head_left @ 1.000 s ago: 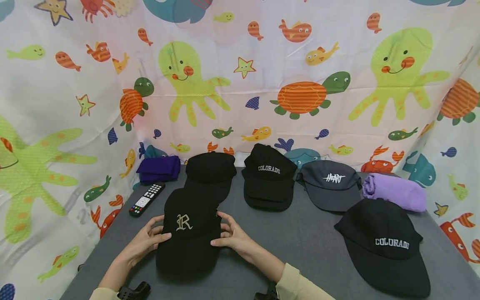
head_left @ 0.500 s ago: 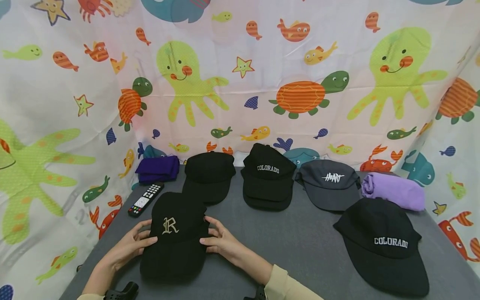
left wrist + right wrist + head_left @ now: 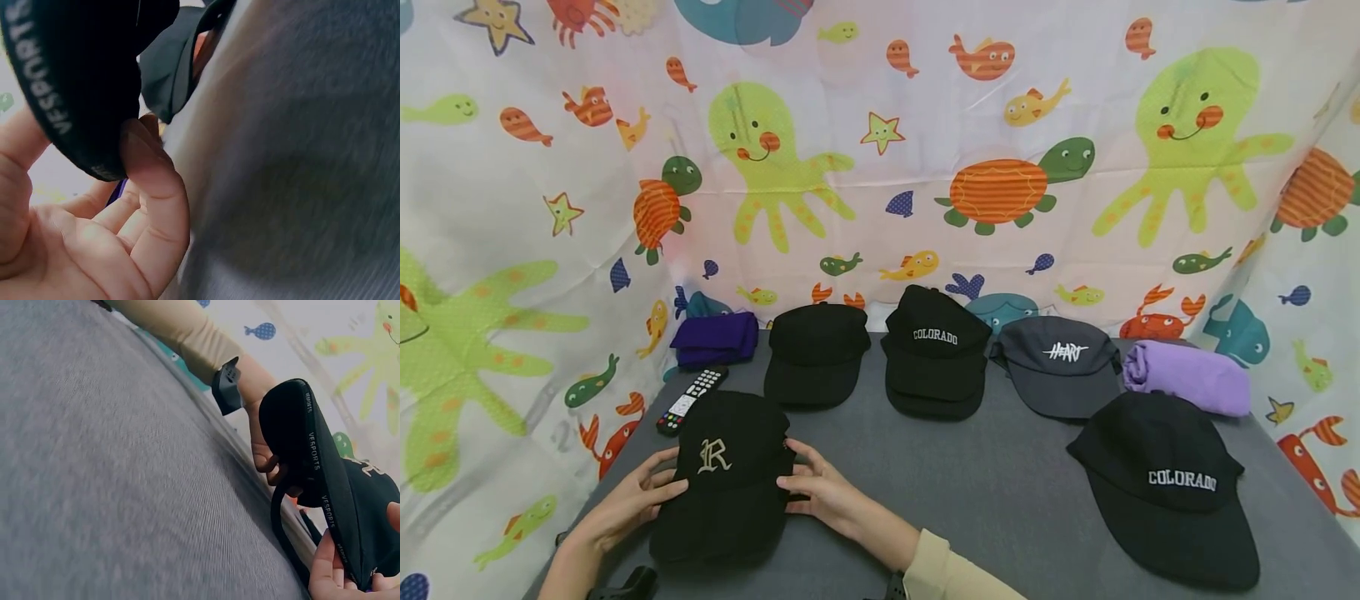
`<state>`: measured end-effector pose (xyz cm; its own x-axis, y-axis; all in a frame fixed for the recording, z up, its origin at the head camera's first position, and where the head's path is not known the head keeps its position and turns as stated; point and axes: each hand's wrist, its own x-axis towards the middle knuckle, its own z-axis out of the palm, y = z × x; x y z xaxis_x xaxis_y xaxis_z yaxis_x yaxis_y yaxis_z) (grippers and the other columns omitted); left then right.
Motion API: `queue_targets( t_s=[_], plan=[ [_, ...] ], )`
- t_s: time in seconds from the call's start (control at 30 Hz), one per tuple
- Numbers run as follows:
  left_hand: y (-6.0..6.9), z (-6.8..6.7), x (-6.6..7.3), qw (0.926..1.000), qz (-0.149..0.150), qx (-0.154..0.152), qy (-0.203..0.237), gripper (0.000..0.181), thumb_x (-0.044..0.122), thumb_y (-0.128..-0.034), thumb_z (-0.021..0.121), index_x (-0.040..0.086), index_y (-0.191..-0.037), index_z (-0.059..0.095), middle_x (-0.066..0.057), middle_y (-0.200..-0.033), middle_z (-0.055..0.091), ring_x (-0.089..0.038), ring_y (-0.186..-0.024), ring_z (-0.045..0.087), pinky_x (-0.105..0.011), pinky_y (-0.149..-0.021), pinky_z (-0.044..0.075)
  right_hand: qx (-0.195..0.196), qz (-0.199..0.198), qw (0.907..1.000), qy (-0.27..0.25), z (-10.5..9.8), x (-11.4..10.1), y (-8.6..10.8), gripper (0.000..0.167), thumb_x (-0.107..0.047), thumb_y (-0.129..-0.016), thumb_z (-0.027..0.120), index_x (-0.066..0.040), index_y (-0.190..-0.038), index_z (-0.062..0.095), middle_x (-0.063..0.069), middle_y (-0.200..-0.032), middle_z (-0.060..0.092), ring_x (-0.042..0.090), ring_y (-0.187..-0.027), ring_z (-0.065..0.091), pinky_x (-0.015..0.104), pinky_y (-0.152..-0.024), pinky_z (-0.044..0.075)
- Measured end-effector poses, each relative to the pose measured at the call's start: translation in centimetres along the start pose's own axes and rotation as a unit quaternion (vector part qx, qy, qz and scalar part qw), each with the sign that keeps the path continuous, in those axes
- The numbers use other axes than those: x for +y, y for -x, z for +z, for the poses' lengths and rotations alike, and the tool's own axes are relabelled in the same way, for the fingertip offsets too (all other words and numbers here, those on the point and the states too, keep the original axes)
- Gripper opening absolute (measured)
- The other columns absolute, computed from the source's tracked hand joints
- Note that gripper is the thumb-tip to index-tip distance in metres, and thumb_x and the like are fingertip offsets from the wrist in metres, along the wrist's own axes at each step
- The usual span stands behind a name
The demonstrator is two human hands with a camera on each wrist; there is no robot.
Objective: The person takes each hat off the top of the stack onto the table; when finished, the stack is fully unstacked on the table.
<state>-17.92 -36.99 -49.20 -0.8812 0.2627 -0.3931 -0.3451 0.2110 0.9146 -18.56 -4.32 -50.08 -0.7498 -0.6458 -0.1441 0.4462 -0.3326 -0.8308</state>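
A black cap with a gold letter R is held between both hands at the table's left front. My left hand grips its left edge, thumb in front. On the opposite edge my right hand pinches it between thumb and fingers. In the left wrist view the left hand holds the rim of the cap. The right wrist view shows the underside of the cap raised off the grey cloth, with the right hand's fingers at its lower edge.
Behind stand a plain black cap, a black Colorado cap and a grey cap. Another Colorado cap lies front right, near a lilac roll. A remote and purple cloth are at the left.
Both hands have moved left and slightly toward the front with the R cap, away from the plain black cap that it partly covered. The other caps have stayed in place.
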Motion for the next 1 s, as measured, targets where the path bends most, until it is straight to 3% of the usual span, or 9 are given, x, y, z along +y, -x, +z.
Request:
queue_targets(
  t_s=[0.17, 0.43, 0.57, 0.67, 0.77, 0.87, 1.0],
  plan=[
    [0.8, -1.1, -0.5, 0.9999, 0.004, -0.009, 0.007, 0.070, 0.020, -0.0963, 0.051, 0.013, -0.144, 0.000, 0.002, -0.122, 0.050, -0.025, -0.105, 0.060, -0.046, -0.085, 0.049, -0.015, 0.017, 0.9996, -0.017, 0.8, 0.2, -0.4, 0.069, -0.012, -0.088, 0.060, -0.018, -0.146, 0.024, 0.013, -0.131, 0.046, 0.015, -0.090, 0.055, 0.035, -0.081, 0.046],
    [1.7, -2.3, -1.0, 0.9997, 0.008, -0.014, 0.018, 0.062, 0.019, -0.0977, 0.047, 0.017, -0.142, 0.004, 0.010, -0.117, 0.051, -0.019, -0.106, 0.060, -0.044, -0.087, 0.049, -0.049, 0.035, 0.9978, -0.028, 1.3, 0.6, -1.3, 0.067, -0.012, -0.090, 0.057, -0.018, -0.147, 0.022, 0.014, -0.134, 0.043, 0.018, -0.099, 0.056, 0.042, -0.090, 0.045],
    [1.5, -2.6, -1.0, 1.0000, -0.004, -0.001, -0.003, 0.067, 0.021, -0.0980, 0.047, 0.013, -0.145, 0.000, -0.004, -0.126, 0.046, -0.021, -0.107, 0.059, -0.043, -0.088, 0.049, -0.059, 0.030, 0.9977, 0.015, 1.0, 0.6, -1.6, 0.069, -0.008, -0.090, 0.057, -0.015, -0.148, 0.020, 0.021, -0.138, 0.037, 0.021, -0.104, 0.056, 0.045, -0.093, 0.045],
    [1.2, -2.5, -0.7, 0.9991, -0.019, 0.013, -0.034, 0.072, 0.026, -0.0970, 0.049, 0.007, -0.146, -0.001, -0.019, -0.133, 0.039, -0.022, -0.107, 0.058, -0.041, -0.087, 0.048, -0.058, 0.023, 0.9950, 0.078, 0.6, 0.6, -1.8, 0.071, -0.004, -0.089, 0.058, -0.013, -0.148, 0.019, 0.023, -0.138, 0.034, 0.024, -0.105, 0.058, 0.044, -0.093, 0.046],
    [0.9, -2.2, -0.4, 0.9962, -0.035, 0.033, -0.073, 0.075, 0.030, -0.0954, 0.052, 0.004, -0.147, 0.005, -0.023, -0.133, 0.040, -0.021, -0.104, 0.058, -0.038, -0.085, 0.048, -0.050, 0.013, 0.9851, 0.164, 0.3, 0.4, -1.9, 0.074, -0.004, -0.088, 0.061, -0.013, -0.148, 0.019, 0.020, -0.137, 0.033, 0.019, -0.101, 0.060, 0.037, -0.089, 0.049],
    [0.7, -1.9, -0.1, 0.9913, -0.043, 0.051, -0.113, 0.075, 0.033, -0.0937, 0.054, 0.004, -0.148, 0.011, -0.022, -0.131, 0.043, -0.022, -0.103, 0.057, -0.038, -0.084, 0.047, -0.044, -0.001, 0.9674, 0.249, 0.2, 0.2, -1.8, 0.076, -0.009, -0.087, 0.063, -0.013, -0.148, 0.018, 0.016, -0.135, 0.037, 0.011, -0.097, 0.059, 0.028, -0.082, 0.050],
    [0.7, -1.6, 0.2, 0.9839, -0.045, 0.069, -0.159, 0.075, 0.036, -0.0921, 0.056, 0.004, -0.147, 0.016, -0.025, -0.134, 0.041, -0.022, -0.107, 0.054, -0.041, -0.084, 0.048, -0.026, -0.023, 0.9457, 0.323, 0.2, -0.2, -1.8, 0.074, -0.012, -0.086, 0.065, -0.012, -0.147, 0.023, 0.010, -0.119, 0.048, 0.007, -0.091, 0.057, 0.022, -0.071, 0.047]
  ],
)
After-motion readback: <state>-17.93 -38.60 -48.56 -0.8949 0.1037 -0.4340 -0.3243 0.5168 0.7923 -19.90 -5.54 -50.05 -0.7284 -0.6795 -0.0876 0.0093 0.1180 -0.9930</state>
